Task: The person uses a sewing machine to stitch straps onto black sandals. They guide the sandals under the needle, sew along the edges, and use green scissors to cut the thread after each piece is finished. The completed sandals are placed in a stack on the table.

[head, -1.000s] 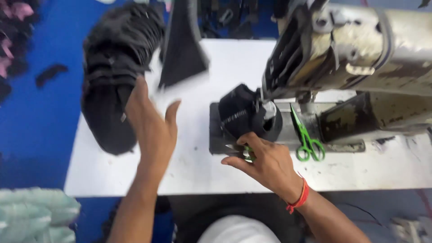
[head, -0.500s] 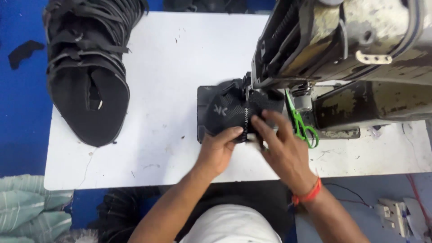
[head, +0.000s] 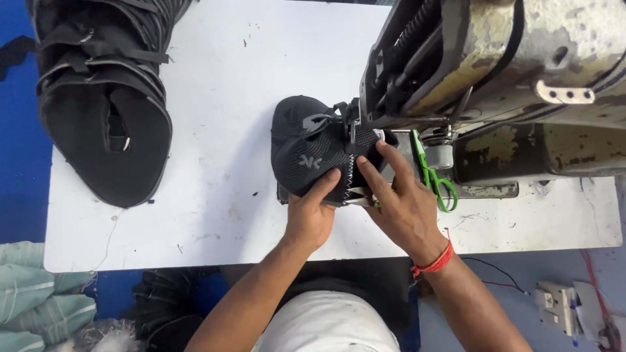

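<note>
A black mesh shoe upper (head: 312, 153) with a white zigzag seam sits under the head of an old sewing machine (head: 495, 72). My left hand (head: 310, 215) grips its near left edge, thumb on top. My right hand (head: 398, 202) presses its right side next to the seam, fingers spread over the fabric. A red thread band circles my right wrist.
A stack of black shoe uppers (head: 104, 91) lies at the table's far left. Green-handled scissors (head: 435, 179) rest by the machine base. The white table (head: 215, 215) has a front edge close to my body. Pale green cloth (head: 32, 300) and a white box (head: 567, 306) lie below.
My left hand came off the stack of uppers and moved right onto the upper at the machine. Both hands now hold it there, and the view has drawn closer.
</note>
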